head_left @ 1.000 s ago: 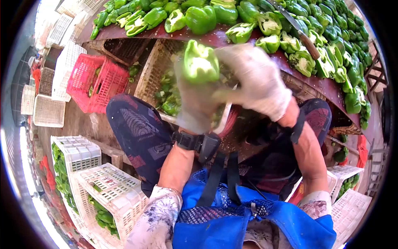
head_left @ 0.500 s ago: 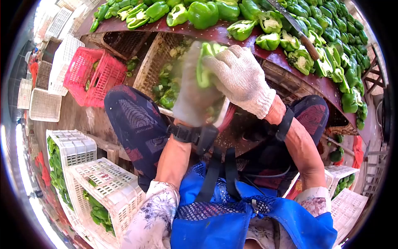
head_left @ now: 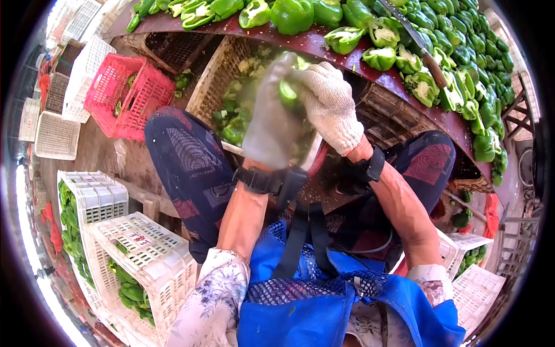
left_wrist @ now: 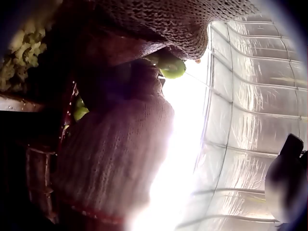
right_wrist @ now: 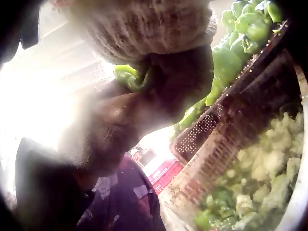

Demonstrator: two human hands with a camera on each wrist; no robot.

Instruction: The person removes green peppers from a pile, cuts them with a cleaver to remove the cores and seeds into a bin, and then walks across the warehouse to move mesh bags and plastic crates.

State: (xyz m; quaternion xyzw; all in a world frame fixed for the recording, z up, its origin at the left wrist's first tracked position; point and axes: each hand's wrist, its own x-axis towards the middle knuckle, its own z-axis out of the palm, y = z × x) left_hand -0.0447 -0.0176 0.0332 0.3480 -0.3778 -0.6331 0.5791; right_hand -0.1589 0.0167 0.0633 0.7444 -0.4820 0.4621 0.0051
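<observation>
Both gloved hands meet over a crate of scraps and hold one cut green bell pepper (head_left: 287,94) between them. My left hand (head_left: 267,124) grips the pepper from the left and looks blurred in the head view. The right hand (head_left: 332,107) has its fingers curled over the pepper's right side, covering much of it. Only a bit of the pepper (left_wrist: 172,69) shows between the gloves in the left wrist view. From the right wrist, its curved green edge (right_wrist: 128,77) appears under the knitted glove.
A dark red table (head_left: 315,46) ahead carries many green peppers, several cut open, and a knife (head_left: 432,68) with a wooden handle. Pepper scraps fill the crate (head_left: 203,92) below the hands. A pink crate (head_left: 99,104) stands left; white crates (head_left: 165,254) of peppers stand behind at left.
The pepper has turned from showing its pale cut inside to being mostly covered by the gloves. The right hand has moved in, left and slightly down, closer to the left hand.
</observation>
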